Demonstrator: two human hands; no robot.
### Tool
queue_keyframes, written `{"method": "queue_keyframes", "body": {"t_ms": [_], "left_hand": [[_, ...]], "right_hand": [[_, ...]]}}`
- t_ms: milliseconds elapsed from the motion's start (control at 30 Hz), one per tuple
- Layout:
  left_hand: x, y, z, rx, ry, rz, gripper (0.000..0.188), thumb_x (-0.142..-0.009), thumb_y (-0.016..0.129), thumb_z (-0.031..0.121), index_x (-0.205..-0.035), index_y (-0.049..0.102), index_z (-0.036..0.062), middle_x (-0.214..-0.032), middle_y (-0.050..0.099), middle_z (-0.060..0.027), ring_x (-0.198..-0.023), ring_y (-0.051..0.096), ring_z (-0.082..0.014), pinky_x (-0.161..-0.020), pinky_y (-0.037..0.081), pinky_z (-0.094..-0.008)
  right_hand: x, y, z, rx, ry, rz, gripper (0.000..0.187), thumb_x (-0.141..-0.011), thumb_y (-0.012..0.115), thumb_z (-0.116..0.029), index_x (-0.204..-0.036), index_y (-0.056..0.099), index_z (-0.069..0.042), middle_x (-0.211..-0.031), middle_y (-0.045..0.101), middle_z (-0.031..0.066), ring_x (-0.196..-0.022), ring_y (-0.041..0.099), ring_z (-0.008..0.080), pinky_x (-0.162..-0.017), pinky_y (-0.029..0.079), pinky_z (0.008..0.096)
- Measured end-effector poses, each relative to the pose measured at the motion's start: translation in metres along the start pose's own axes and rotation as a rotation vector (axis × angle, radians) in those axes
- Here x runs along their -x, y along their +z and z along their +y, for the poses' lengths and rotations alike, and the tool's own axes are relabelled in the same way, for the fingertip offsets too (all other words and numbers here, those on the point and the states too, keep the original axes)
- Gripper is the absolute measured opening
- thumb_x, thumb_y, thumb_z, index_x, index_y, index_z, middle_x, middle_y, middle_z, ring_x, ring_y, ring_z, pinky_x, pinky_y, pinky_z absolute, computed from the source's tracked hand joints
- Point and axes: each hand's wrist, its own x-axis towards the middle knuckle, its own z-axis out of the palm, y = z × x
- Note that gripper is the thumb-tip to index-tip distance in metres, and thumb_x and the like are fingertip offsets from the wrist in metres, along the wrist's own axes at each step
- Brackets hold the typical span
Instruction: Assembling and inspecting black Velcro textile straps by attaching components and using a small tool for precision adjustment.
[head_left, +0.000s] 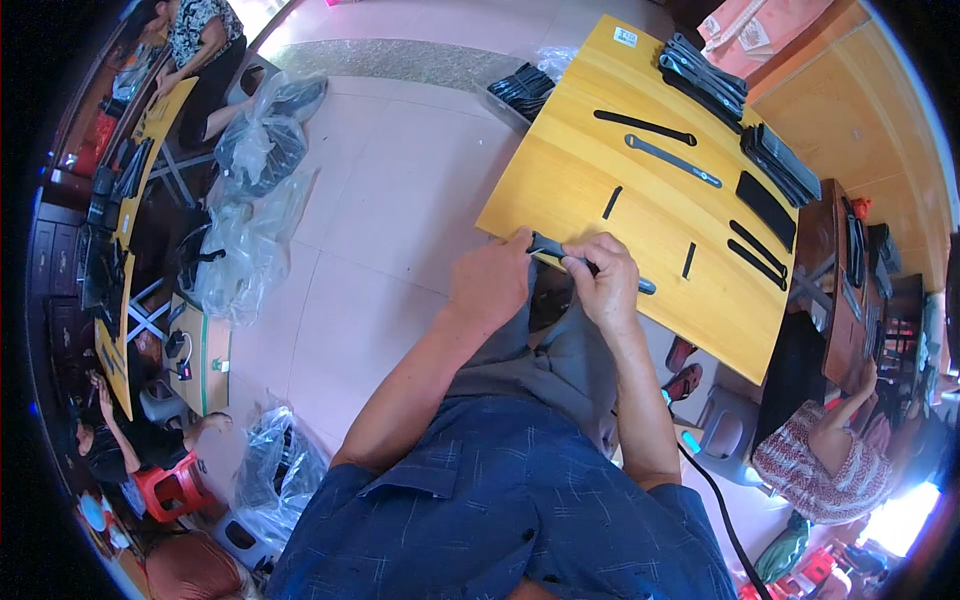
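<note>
My left hand (pixel 490 278) and my right hand (pixel 607 280) meet at the near left edge of a yellow wooden table (pixel 560 180). Between them they pinch a dark grey strap (pixel 546 246), whose rounded end pokes out to the right of my right hand. Closest on the tabletop lie two short black strips (pixel 612 202). Farther back rest a long black strap (pixel 645 127) with a slotted end and a grey strap (pixel 673 161) with a small pale mark. My fingers hide part of the held strap.
Bundled grey straps (pixel 703 75), a black stack (pixel 780 165) and two loose black straps (pixel 757 255) line the table's far and right sides. Plastic bags (pixel 260 150) lie on the floor at left. People work at other tables on both sides; a black cable (pixel 715 490) hangs at lower right.
</note>
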Motion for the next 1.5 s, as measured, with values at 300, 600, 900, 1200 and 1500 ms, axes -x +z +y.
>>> {"method": "queue_keyframes", "body": {"t_ms": [300,600,900,1200,1500], "left_hand": [[0.008,0.008,-0.001,0.037,-0.002,0.079,0.043,-0.098,0.061,0.022,-0.139,0.058,0.0090,-0.095,0.072,-0.0177,-0.082,0.071,-0.0383,-0.071,0.055,-0.0511],[0.008,0.021,-0.010,0.087,0.028,0.167,0.045,-0.097,0.062,0.022,-0.141,0.056,0.0118,-0.093,0.071,-0.0162,-0.079,0.070,-0.0365,-0.068,0.055,-0.0499],[0.008,0.017,-0.020,0.107,0.070,0.191,0.041,-0.096,0.061,0.019,-0.138,0.061,0.0141,-0.094,0.071,-0.0124,-0.081,0.071,-0.0340,-0.066,0.056,-0.0478],[0.013,0.016,-0.015,0.140,-0.016,0.167,0.047,-0.096,0.061,0.018,-0.143,0.057,0.0159,-0.092,0.071,-0.0141,-0.079,0.070,-0.0375,-0.068,0.055,-0.0502],[0.016,0.027,-0.020,0.259,-0.067,0.233,0.051,-0.095,0.063,0.019,-0.145,0.055,0.0191,-0.093,0.070,-0.0143,-0.081,0.070,-0.0366,-0.070,0.055,-0.0486]], "right_hand": [[0.000,0.001,-0.003,-0.004,-0.033,0.022,0.013,-0.079,0.078,-0.008,-0.091,0.077,-0.006,-0.088,0.068,0.0116,-0.092,0.066,0.0332,-0.083,0.053,0.0422],[-0.013,0.019,-0.016,0.057,-0.191,0.076,0.013,-0.078,0.079,-0.007,-0.090,0.074,-0.004,-0.089,0.067,0.0115,-0.090,0.064,0.0337,-0.081,0.052,0.0436],[-0.012,0.018,-0.013,-0.003,-0.127,0.004,0.013,-0.079,0.078,-0.007,-0.091,0.075,-0.005,-0.090,0.069,0.0110,-0.090,0.065,0.0325,-0.083,0.052,0.0427],[-0.012,0.022,-0.012,0.009,-0.131,0.030,0.013,-0.079,0.079,-0.007,-0.091,0.075,-0.005,-0.089,0.067,0.0112,-0.090,0.065,0.0323,-0.082,0.052,0.0426],[-0.011,0.022,-0.013,0.060,-0.172,0.070,0.011,-0.080,0.079,-0.008,-0.090,0.075,-0.005,-0.086,0.064,0.0115,-0.086,0.063,0.0327,-0.078,0.051,0.0425]]}}
